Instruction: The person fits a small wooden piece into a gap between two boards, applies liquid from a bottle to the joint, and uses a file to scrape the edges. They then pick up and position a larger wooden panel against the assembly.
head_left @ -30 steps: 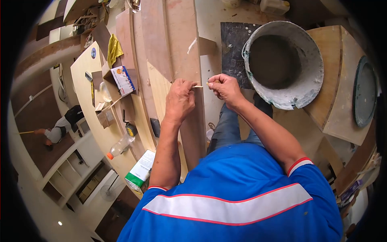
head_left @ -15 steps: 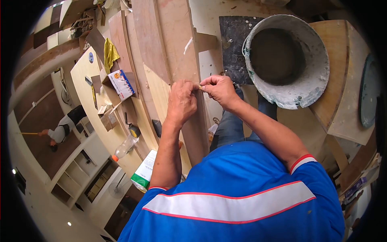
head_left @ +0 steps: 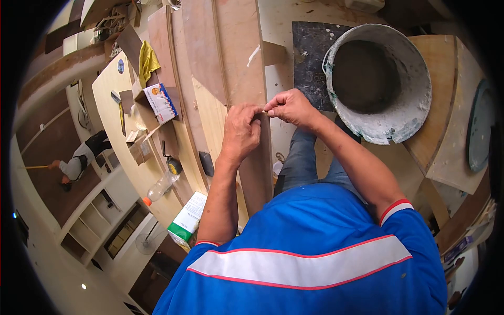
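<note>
My left hand (head_left: 242, 131) rests on a long wooden board (head_left: 239, 58), its fingers curled together and the index fingertip at the board's right edge. What its fingers hold, if anything, is hidden. My right hand (head_left: 294, 109) is closed in a pinch just beyond that edge. A tiny yellowish piece (head_left: 265, 111) shows between its thumb and forefinger, too small to name. The fingertips of both hands nearly meet at this piece. A pale wedge of wood (head_left: 210, 107) lies along the board beside my left hand.
Right of the board stands a crusted bucket (head_left: 417, 107) with grey contents. Leftward lie a glove box (head_left: 160, 103), yellow cloth (head_left: 148, 63), tape measure (head_left: 174, 166), plastic bottle (head_left: 160, 188) and green-white carton (head_left: 187, 218). A co-worker (head_left: 81, 160) holds a yellow stick farther left.
The view has shifted slightly, so the board and bucket appear a little farther right and lower. Both hands stay together at the board's edge, the right still pinching.
</note>
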The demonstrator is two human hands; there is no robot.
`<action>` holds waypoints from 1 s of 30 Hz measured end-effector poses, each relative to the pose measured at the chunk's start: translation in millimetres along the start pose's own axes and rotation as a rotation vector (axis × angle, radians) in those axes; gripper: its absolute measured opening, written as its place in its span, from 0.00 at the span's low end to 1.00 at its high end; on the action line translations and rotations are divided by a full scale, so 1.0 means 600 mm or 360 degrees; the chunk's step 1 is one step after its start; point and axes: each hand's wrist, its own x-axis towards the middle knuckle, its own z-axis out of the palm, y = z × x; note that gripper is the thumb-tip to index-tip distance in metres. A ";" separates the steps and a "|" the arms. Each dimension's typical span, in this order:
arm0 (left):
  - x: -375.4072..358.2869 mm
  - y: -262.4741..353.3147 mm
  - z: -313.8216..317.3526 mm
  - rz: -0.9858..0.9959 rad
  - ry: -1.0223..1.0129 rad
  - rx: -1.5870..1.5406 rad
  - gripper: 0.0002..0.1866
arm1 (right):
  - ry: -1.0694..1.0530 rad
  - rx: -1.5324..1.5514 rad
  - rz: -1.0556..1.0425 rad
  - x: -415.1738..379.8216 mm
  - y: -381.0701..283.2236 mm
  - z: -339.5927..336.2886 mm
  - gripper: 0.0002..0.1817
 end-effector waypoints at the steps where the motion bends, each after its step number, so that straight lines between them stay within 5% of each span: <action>1: -0.001 -0.002 0.000 -0.0009 0.0011 -0.0028 0.16 | -0.0026 -0.0091 0.0012 0.006 -0.007 -0.002 0.08; 11: 0.001 -0.014 -0.004 -0.0072 -0.0006 -0.0111 0.16 | -0.0147 -0.0109 0.0434 0.034 -0.034 -0.015 0.06; 14: 0.000 -0.019 -0.001 -0.0078 -0.0016 -0.0081 0.17 | -0.0167 -0.0503 0.0325 0.039 -0.056 -0.009 0.07; 24: -0.002 -0.017 0.002 -0.0080 0.0041 -0.0089 0.17 | 0.0088 -0.0104 -0.0136 -0.005 -0.001 0.005 0.08; 30: -0.003 -0.021 0.006 -0.0040 0.0076 -0.0077 0.16 | 0.0202 -0.0403 -0.0260 -0.002 0.005 0.012 0.08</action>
